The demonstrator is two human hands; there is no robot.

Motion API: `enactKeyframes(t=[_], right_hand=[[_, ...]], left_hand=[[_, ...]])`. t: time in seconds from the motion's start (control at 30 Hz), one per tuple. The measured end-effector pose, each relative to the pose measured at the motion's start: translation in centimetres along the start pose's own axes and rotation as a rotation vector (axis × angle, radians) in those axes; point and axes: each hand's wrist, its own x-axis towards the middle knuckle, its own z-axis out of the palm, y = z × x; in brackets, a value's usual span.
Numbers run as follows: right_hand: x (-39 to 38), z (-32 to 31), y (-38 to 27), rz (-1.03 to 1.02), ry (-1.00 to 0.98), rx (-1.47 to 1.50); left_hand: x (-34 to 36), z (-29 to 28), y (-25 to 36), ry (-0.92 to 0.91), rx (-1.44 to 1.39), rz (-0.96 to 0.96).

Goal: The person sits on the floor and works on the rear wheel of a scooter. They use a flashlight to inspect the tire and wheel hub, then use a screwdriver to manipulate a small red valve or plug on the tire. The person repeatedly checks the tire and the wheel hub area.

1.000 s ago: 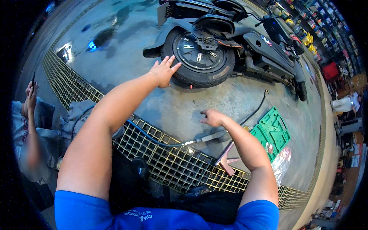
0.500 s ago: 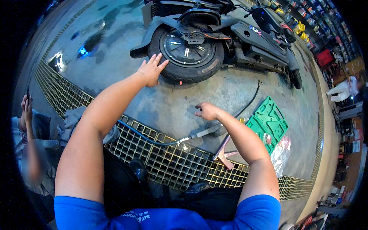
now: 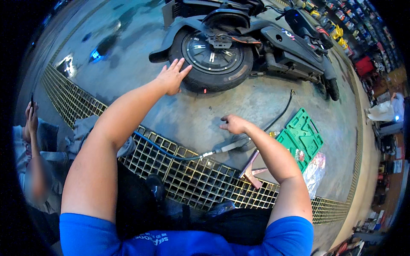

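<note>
My left hand [image 3: 172, 77] is open, its fingers spread over the near left edge of the black tyre [image 3: 200, 84] of a scooter lying on its side. Whether the fingertips press the rubber I cannot tell. A small orange-red piece [image 3: 205, 91] shows on the tyre's near side. My right hand [image 3: 235, 124] is above the concrete floor with its finger and thumb apart, and nothing shows in it. Below that hand lies a grey air inflator [image 3: 230, 146], with a blue hose [image 3: 166, 154] on one side and a black hose [image 3: 282, 112] on the other.
A green tool case [image 3: 302, 135] lies open on the right, beside clear plastic wrapping [image 3: 314, 173] and a pink metal tool [image 3: 253, 171]. A drain grating [image 3: 188, 179] crosses in front of me. Someone sits at the left [image 3: 32, 123]; another person [image 3: 384, 112] is far right.
The view has shifted slightly, so the scooter and tools appear a little further right. Both hands keep nearly the same poses. The person at the far right has changed posture slightly.
</note>
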Motion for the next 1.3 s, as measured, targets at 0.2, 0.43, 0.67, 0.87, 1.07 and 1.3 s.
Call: enactKeyframes(t=[0.2,0.43,0.67,0.87,1.07,1.3], right_hand=[[0.0,-0.2,0.0,-0.053,0.031,-0.011],[-0.9,-0.3,-0.6,0.112,-0.045,0.122],[-3.1,-2.0,-1.0,0.092,-0.024,0.092],[-5.1,-3.0,1.5,0.164,0.038,0.14],[-7.5,-3.4,5.0,0.2,0.117,0.115],[-14.0,-2.9,9.4,0.332,0.157,-0.002]], left_hand=[[0.1,-0.1,-0.3,-0.001,-0.01,0.011],[1.6,1.9,-4.3,0.113,-0.043,0.228],[-4.7,3.3,-16.8,0.021,-0.108,-0.016],[-17.8,7.1,-24.9,0.029,-0.13,-0.19],[-27.2,20.3,-17.8,-0.401,-0.099,-0.585],[-30.3,24.8,-19.3,-0.409,0.099,-0.459]])
